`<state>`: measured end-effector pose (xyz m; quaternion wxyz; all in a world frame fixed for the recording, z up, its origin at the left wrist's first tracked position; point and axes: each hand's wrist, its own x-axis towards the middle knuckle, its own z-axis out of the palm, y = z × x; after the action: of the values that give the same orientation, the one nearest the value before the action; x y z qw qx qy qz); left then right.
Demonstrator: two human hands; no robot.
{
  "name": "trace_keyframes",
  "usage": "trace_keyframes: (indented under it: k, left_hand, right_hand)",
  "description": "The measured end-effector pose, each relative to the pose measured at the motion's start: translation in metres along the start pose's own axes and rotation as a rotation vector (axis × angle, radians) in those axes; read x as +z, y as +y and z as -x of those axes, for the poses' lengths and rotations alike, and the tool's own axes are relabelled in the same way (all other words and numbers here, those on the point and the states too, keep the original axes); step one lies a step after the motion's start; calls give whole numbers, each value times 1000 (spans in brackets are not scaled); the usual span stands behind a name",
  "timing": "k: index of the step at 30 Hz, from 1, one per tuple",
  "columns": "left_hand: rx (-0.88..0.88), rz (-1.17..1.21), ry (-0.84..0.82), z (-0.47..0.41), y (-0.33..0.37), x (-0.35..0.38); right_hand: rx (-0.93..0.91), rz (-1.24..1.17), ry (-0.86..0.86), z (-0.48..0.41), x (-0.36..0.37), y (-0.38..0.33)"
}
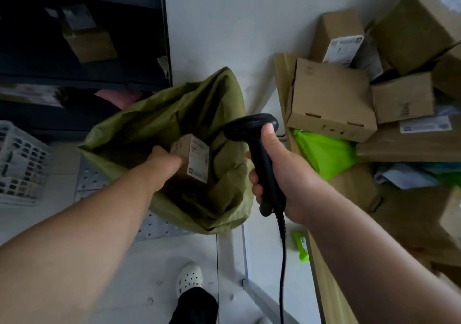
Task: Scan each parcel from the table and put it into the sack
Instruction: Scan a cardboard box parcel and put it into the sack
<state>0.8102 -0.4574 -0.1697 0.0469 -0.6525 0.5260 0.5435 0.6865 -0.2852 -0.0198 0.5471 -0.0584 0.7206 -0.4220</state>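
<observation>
The left hand (pixel 166 160) grips a small labelled parcel (pixel 197 159) just inside the mouth of the green sack (pixel 174 114), while the right hand (pixel 282 171) is wrapped round the black scanner (pixel 259 149) beside the counter (pixel 321 273). The sack's rim looks slack and folded, so I'd say the parcel could catch on a crease or drag the mouth shut on release. The scanner's dangling cable (pixel 282 261) might also snag the counter's edge.

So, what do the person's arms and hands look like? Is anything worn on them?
The left arm and right arm are bare as far as the picture shows: no sleeves. The left hand and right hand have no gloves; no watch, ring or band is visible.
</observation>
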Motion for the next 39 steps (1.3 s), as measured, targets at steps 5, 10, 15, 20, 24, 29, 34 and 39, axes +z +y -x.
trace_keyframes:
  k: [5, 10, 15, 20, 24, 29, 34, 39]
  left_hand:
    - [223, 81, -12, 29, -5, 3]
    - [526, -104, 33, 101, 0, 14]
    - [745, -350, 103, 194, 2, 51]
    - [898, -505, 83, 273, -12, 112]
    - [945, -567, 8, 315, -32, 166]
    - [921, -706, -90, 353, -57, 225]
    - [905, -813, -141, 383, -71, 279]
    - [908, -910, -127, 396, -79, 332]
  right_hand:
    - [-6, -15, 2, 17, -9, 13]
    - [-45, -32, 35, 61, -34, 26]
    - [-97, -74, 69, 124, -82, 54]
    - [-102, -107, 107, 190, -147, 97]
    - [-108, -137, 151, 229, -196, 138]
    - [-121, -131, 229, 268, -247, 188]
    - [-73, -177, 256, 290, -283, 225]
    - [-67, -233, 278, 293, -306, 255]
